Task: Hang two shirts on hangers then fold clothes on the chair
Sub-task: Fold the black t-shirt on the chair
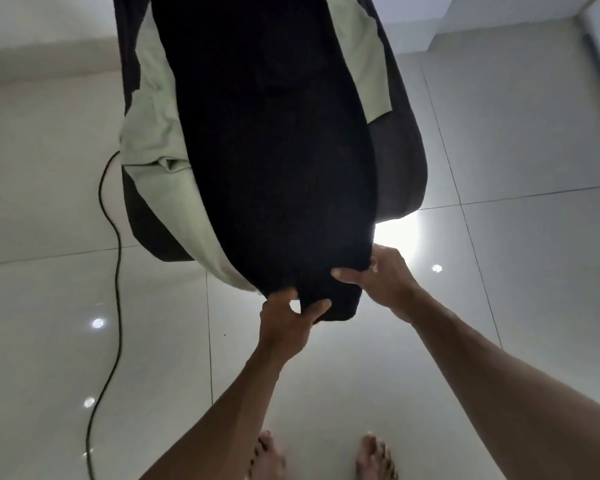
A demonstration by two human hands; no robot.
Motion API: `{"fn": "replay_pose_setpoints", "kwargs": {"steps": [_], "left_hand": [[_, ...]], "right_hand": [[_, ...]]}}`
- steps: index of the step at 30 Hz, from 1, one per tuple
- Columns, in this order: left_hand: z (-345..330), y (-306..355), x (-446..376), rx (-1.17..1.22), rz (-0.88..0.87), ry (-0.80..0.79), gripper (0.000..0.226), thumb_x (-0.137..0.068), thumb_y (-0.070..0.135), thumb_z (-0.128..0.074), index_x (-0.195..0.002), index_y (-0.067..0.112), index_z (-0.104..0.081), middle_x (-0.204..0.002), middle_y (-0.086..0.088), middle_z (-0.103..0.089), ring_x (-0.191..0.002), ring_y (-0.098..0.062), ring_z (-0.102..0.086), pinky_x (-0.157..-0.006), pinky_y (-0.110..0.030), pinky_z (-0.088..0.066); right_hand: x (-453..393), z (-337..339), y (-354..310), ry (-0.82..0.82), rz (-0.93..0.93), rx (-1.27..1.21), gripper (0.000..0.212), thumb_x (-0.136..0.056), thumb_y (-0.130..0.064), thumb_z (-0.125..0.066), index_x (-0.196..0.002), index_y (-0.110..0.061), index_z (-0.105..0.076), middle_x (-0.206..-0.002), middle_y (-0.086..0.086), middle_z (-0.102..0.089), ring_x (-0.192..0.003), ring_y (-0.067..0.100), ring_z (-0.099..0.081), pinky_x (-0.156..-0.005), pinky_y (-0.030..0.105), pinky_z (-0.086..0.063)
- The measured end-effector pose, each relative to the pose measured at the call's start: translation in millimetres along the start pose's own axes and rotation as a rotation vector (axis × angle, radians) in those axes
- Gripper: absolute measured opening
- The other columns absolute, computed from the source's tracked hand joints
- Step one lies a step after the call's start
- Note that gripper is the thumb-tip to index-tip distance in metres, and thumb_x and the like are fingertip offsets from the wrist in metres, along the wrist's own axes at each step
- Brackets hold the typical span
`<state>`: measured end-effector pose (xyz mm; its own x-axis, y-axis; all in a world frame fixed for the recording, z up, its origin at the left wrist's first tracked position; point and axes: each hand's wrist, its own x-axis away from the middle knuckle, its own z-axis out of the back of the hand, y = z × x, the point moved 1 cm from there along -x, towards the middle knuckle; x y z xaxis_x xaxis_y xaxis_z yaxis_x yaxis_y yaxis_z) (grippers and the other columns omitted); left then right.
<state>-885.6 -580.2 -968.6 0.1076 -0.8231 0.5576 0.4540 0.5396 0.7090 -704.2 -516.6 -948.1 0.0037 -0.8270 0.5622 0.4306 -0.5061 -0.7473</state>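
Gripping the near hem of a black garment [274, 161], both hands work at the front edge of the chair [400, 161]. Head view, looking steeply down.

Left hand [286, 323]: thumb and fingers [317, 308] curled round a bunched fold of the black cloth at its lowest point, thumb on top, a small gap of light showing between thumb and forefinger. Firm pinch, cloth gathered.

Right hand [383, 275]: thumb [343, 273] laid flat over the top of the hem, remaining fingers tucked under the cloth edge and mostly hidden; it holds the right corner of the same hem. The two hands sit close together, the right slightly higher and further from the body.

Black garment: lies lengthwise down the chair, from the top of the frame to the hands, its near end hanging past the seat front. Surface looks smooth and flat; detail lost in the dark cloth, so garment type cannot be told.

Pale green garment [160, 140]: under the black one, showing on both sides of it, crumpled on the left side with a folded hem, and trailing down the left front of the seat.

Chair: dark upholstery, visible as a rim on the left and right of the clothes.

Surroundings: glossy light floor tiles [516, 271] with lamp reflections; black cable [113, 237] snaking along the floor left of the chair; bare feet [376, 457] at the bottom edge.
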Motion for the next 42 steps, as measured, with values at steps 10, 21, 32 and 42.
{"fn": "replay_pose_setpoints", "kwargs": {"steps": [10, 21, 32, 42], "left_hand": [[-18, -49, -30, 0.153, 0.091, 0.414, 0.035, -0.079, 0.019, -0.08, -0.104, 0.02, -0.054, -0.106, 0.004, -0.059, -0.093, -0.015, -0.057, -0.077, -0.023, -0.046], [-7, -57, -33, 0.395, 0.087, 0.438, 0.037, -0.085, 0.023, -0.072, -0.121, 0.017, -0.065, -0.117, 0.001, -0.069, -0.11, -0.023, -0.064, -0.093, -0.037, -0.055], [12, -59, 60, 0.683, 0.196, 0.094, 0.017, -0.098, 0.015, -0.058, -0.099, 0.023, -0.073, -0.101, 0.006, -0.077, -0.106, -0.022, -0.068, -0.089, -0.031, -0.054], [40, -16, 141, 0.585, 0.246, -0.07, 0.048, -0.076, 0.028, -0.085, -0.119, 0.012, -0.068, -0.11, -0.003, -0.076, -0.103, -0.027, -0.072, -0.092, -0.047, -0.058]], "right_hand": [[-35, -35, 55, -0.108, -0.041, -0.16, 0.028, -0.07, -0.019, -0.091, -0.088, -0.003, -0.075, -0.084, 0.008, -0.077, -0.076, 0.017, -0.075, -0.066, 0.028, -0.06], [-25, -51, 94, -0.247, -0.11, -0.262, 0.031, -0.076, -0.029, -0.088, -0.102, -0.015, -0.078, -0.101, 0.002, -0.078, -0.1, 0.022, -0.074, -0.095, 0.049, -0.056], [57, -27, 97, -0.337, -0.21, -0.299, 0.055, -0.068, -0.047, -0.088, -0.108, -0.012, -0.076, -0.109, 0.007, -0.076, -0.107, 0.029, -0.07, -0.096, 0.052, -0.056], [141, 1, 45, -0.353, -0.256, -0.377, 0.032, -0.089, -0.018, -0.076, -0.115, 0.0, -0.07, -0.109, 0.013, -0.076, -0.103, 0.031, -0.072, -0.096, 0.046, -0.056]]}}
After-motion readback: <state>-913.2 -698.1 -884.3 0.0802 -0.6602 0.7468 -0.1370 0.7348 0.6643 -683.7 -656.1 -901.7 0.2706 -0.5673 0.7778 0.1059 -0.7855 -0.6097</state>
